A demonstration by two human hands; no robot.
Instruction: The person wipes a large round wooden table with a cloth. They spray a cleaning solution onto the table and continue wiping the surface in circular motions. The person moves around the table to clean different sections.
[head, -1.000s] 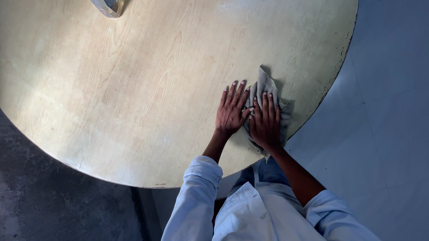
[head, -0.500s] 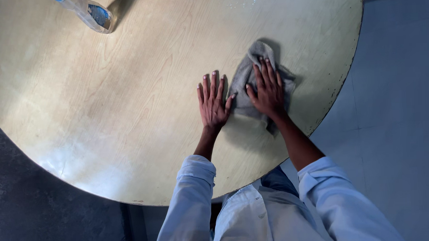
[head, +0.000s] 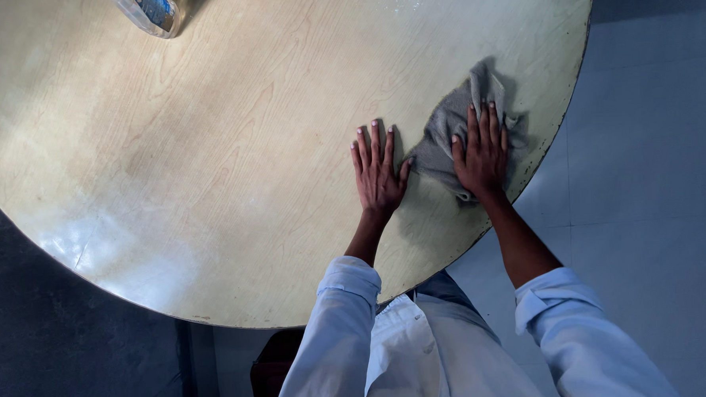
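The right hand [head: 480,155] lies flat, fingers spread and pressed down on a grey cloth [head: 455,126], a soft, crumpled rag bunched into an uneven wedge with one corner poking up past the fingertips. Part of the cloth is hidden under the palm. Just beside it, the left hand [head: 379,173] rests open and flat on the bare wood, holding nothing, its thumb near the cloth's nearer edge (whether it touches cannot be told).

Both hands sit on a round table [head: 208,149] of pale, smooth wood veneer with a visible grain and a dull sheen; its thin rim, close beyond the right hand, looks chipped and dark in places. Faint whitish specks lie well beyond the cloth. Far off past the left hand, a clear plastic bottle [head: 150,10] with a blue label is cut off by the frame's top edge. Light-blue sleeves [head: 339,334] cover both forearms. The floor [head: 653,169] to the right is pale and tiled; to the left it is dark and rough.
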